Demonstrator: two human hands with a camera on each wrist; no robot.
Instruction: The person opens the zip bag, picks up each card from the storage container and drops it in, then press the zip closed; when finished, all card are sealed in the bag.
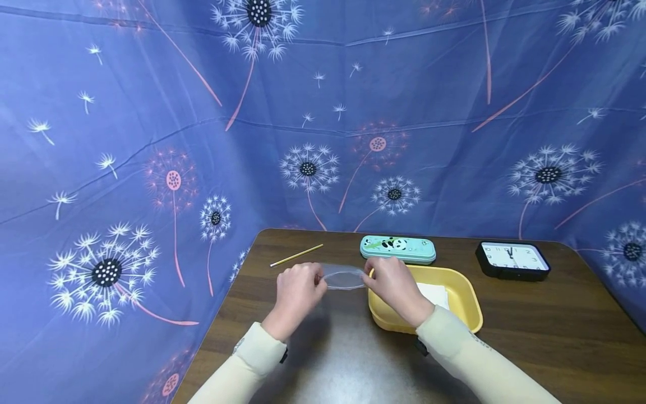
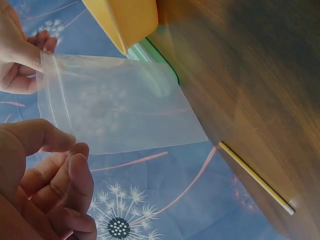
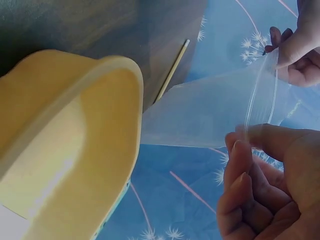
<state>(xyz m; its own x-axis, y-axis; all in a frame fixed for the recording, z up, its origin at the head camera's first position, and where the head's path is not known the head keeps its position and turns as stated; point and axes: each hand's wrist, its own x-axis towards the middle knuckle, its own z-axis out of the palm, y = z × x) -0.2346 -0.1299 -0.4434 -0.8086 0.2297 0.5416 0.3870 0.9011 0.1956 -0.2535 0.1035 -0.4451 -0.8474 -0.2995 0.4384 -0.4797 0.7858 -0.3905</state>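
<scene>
A clear zip-lock bag (image 1: 344, 279) is stretched between both hands above the table, its mouth spread into an oval in the head view. My left hand (image 1: 299, 287) pinches one end of the zip edge between thumb and fingers. At the other end, my right hand (image 1: 396, 285) pinches the same edge, above the rim of a yellow basin. Both wrist views show the bag's see-through body (image 2: 125, 105) hanging from the zip strip (image 3: 260, 95). Nothing shows inside it.
The yellow basin (image 1: 466, 297) holds a folded white sheet (image 1: 435, 294). Behind it lies a mint panda pencil case (image 1: 398, 249). A yellow pencil (image 1: 296, 255) lies at the back left of the wooden table (image 1: 343, 365). A black-framed clock (image 1: 512, 260) stands at the right.
</scene>
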